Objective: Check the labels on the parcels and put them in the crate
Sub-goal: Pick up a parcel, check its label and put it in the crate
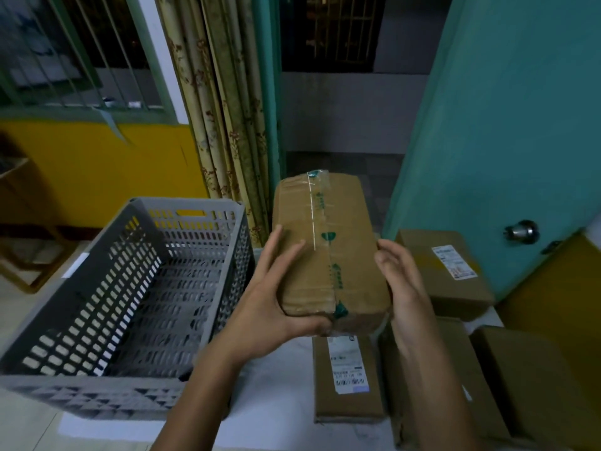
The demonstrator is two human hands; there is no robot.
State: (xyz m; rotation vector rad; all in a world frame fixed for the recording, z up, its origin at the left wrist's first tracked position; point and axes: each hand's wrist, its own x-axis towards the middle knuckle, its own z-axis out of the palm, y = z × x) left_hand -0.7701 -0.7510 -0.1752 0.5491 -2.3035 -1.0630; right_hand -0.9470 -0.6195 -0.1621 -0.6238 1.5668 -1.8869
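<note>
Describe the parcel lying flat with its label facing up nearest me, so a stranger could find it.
Start at the grey crate; the parcels lie to its right on the white table. The labelled parcel lies directly below the held box. Its white barcode label faces up at its near-centre, unlike its plain neighbours.

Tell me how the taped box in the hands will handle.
The taped box probably stays stiff: its cardboard faces look flat. Likely light, since the left hand and right hand hold it aloft. The glossy tape may be slippery.

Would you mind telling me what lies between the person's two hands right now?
In the head view, the taped cardboard parcel sits between the left hand and right hand, lifted above the other parcels.
</note>
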